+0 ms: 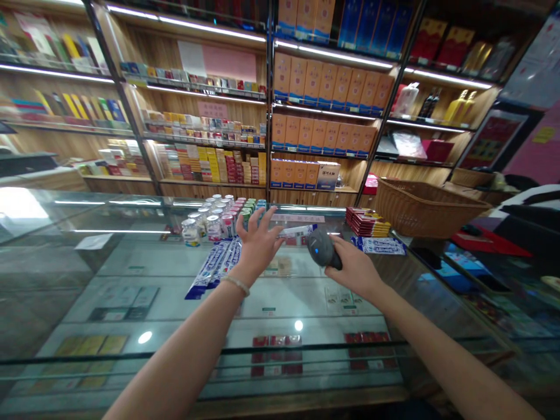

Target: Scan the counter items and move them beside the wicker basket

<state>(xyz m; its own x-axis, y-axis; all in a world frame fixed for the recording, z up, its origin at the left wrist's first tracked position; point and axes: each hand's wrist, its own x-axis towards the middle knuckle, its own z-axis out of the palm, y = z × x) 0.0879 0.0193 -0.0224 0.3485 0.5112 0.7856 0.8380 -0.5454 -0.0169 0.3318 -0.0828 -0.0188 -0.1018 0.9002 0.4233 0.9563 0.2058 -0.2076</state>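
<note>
My right hand (355, 269) is wrapped round the grip of a dark grey barcode scanner (319, 245) with a small blue light on it. My left hand (258, 242), a pale bracelet at its wrist, is open over the glass counter (175, 315) with its fingers spread. A single blue-and-white packet (296, 231) lies between the hands, its left end close to my left thumb; whether they touch I cannot tell. Under and left of that hand is a pile of similar long packets (214, 262). Behind it stand rows of small jars (213, 226) with white, pink and green parts.
More blue-and-white packets (380, 245) lie to the right, in front of stacked red and yellow packs (364, 221). A wicker basket (429, 207) stands at the back right. A white paper (93, 242) is at the left. Shelves of boxes (324, 134) line the wall.
</note>
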